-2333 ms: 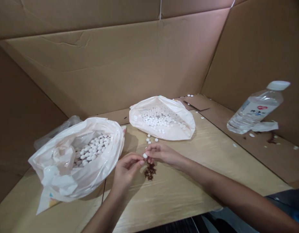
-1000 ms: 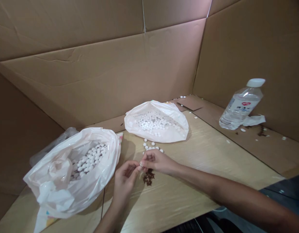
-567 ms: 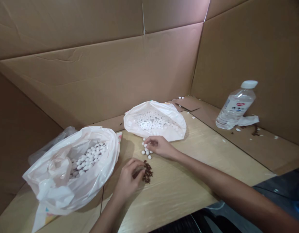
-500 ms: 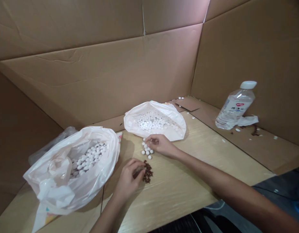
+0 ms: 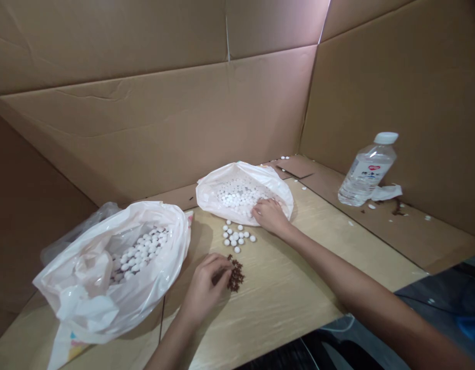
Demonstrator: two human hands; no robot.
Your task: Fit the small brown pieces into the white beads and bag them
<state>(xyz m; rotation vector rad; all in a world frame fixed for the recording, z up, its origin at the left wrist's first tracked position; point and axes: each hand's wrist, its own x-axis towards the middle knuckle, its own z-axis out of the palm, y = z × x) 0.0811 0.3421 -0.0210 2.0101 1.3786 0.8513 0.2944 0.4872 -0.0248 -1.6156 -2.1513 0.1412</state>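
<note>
My left hand [image 5: 207, 288] rests on the wooden table [image 5: 291, 288], its fingers curled and pinched beside a small pile of dark brown bits [image 5: 235, 275]; what they pinch is hidden. My right hand [image 5: 268, 214] reaches into the mouth of the far white plastic bag [image 5: 222, 185] full of small white beads, fingers curled down among them. A loose cluster of white beads [image 5: 236, 236] lies on the table between both hands. A nearer white plastic bag [image 5: 106, 303], also holding white beads, sits left of my left hand.
Cardboard walls [image 5: 152, 113] enclose the table on three sides. A clear water bottle [image 5: 366, 169] with a white cap stands at the right beside a crumpled white scrap [image 5: 387, 191]. Stray white beads and brown crumbs dot the cardboard flap [image 5: 414, 231] there.
Both hands were together over the brown pile holding a white bead. My right hand set beads down, then reached back into the far bag. My left hand dropped to the brown bits.
</note>
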